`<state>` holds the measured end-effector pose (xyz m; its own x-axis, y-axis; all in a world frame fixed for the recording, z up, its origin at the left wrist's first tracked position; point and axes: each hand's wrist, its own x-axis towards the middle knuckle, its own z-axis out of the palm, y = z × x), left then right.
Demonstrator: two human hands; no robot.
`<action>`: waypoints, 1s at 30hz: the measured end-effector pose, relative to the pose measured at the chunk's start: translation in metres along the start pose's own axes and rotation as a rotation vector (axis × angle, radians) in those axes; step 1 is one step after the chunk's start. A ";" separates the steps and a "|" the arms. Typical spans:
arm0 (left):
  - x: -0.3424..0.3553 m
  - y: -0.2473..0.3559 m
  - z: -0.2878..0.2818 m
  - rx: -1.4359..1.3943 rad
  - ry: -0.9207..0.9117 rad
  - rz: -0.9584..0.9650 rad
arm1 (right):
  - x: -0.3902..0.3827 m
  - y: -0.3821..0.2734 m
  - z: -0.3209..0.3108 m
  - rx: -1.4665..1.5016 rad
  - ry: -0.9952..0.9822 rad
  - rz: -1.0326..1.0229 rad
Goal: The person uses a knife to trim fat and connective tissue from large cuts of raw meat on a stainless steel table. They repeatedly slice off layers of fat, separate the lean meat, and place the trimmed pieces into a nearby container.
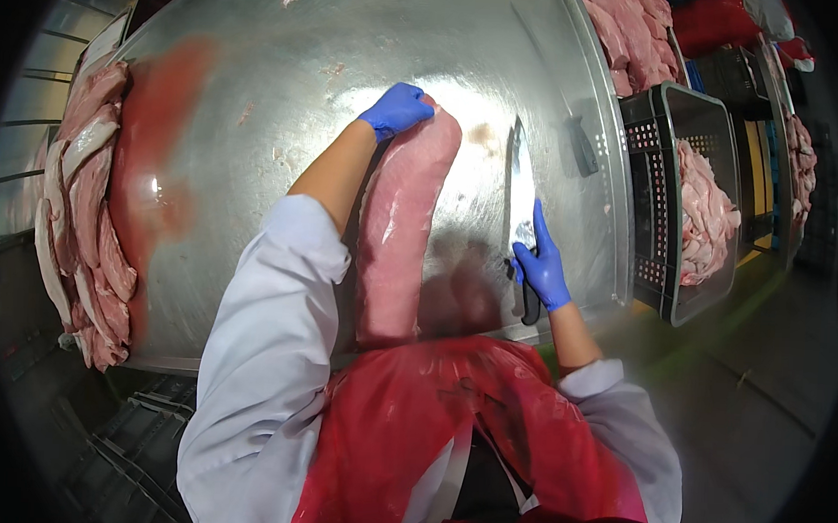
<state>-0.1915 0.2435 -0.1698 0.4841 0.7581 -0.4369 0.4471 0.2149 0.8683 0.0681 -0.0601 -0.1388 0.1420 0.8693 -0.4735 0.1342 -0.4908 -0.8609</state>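
Observation:
A long slab of pale pink meat, looking like a loin, lies lengthwise on the metal table, its near end close to my apron. At its far end, my left hand in a blue glove is closed on the meat's edge; its fingertips are partly hidden. To the right, my right hand, also gloved in blue, holds a knife by the top of its black handle. The wide blade points away from me, apart from the meat. The index finger stretches along beside the blade.
The metal table has a raised right edge and bloody smears. Several meat strips are heaped at its left edge. A black-handled tool lies at the right. Beyond stand a crate holding meat trimmings and more piled meat.

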 end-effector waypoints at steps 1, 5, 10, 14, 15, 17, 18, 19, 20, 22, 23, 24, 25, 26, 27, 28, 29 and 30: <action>-0.008 -0.001 -0.002 -0.018 0.052 0.010 | 0.008 -0.017 0.008 -0.041 0.002 -0.034; -0.047 0.001 -0.001 0.159 0.251 0.080 | 0.057 -0.062 0.037 -0.082 -0.050 -0.168; -0.093 0.007 0.018 0.379 0.436 0.133 | 0.113 -0.105 0.086 -0.128 -0.064 -0.351; -0.100 -0.014 0.032 0.131 0.510 0.123 | 0.131 -0.106 0.110 -0.260 -0.119 -0.395; -0.099 -0.023 0.036 0.066 0.531 0.193 | 0.131 -0.102 0.115 -0.345 -0.115 -0.418; -0.100 -0.021 0.043 0.044 0.576 0.225 | 0.123 -0.093 0.114 -0.522 -0.146 -0.373; -0.102 -0.020 0.045 0.031 0.600 0.241 | 0.106 -0.084 0.105 -0.529 -0.187 -0.404; -0.106 -0.023 0.046 0.013 0.613 0.254 | 0.083 -0.073 0.093 -0.537 -0.228 -0.437; -0.108 -0.028 0.047 -0.001 0.626 0.271 | 0.068 -0.065 0.087 -0.541 -0.264 -0.473; -0.110 -0.028 0.052 -0.026 0.633 0.338 | 0.054 -0.052 0.086 -0.472 -0.232 -0.497; -0.112 -0.026 0.054 -0.039 0.632 0.385 | 0.050 -0.049 0.086 -0.439 -0.221 -0.505; -0.114 -0.025 0.057 -0.052 0.630 0.432 | 0.061 -0.050 0.091 -0.454 -0.226 -0.462; -0.114 -0.016 0.058 -0.019 0.593 0.448 | 0.082 -0.068 0.100 -0.464 -0.220 -0.423; -0.116 -0.007 0.058 0.014 0.565 0.460 | 0.100 -0.081 0.105 -0.474 -0.224 -0.386; -0.121 0.001 0.056 0.047 0.541 0.466 | 0.106 -0.092 0.105 -0.463 -0.234 -0.380; -0.122 0.008 0.052 0.054 0.539 0.386 | 0.110 -0.103 0.105 -0.452 -0.246 -0.377; -0.118 0.013 0.043 0.058 0.528 0.306 | 0.109 -0.107 0.109 -0.440 -0.254 -0.367; -0.112 0.017 0.033 0.063 0.515 0.226 | 0.097 -0.094 0.104 -0.415 -0.273 -0.469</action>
<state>-0.2132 0.1417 -0.1133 0.1505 0.9870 -0.0569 0.4266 -0.0130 0.9044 -0.0331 0.0768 -0.1236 -0.2681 0.9525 -0.1446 0.4934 0.0068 -0.8698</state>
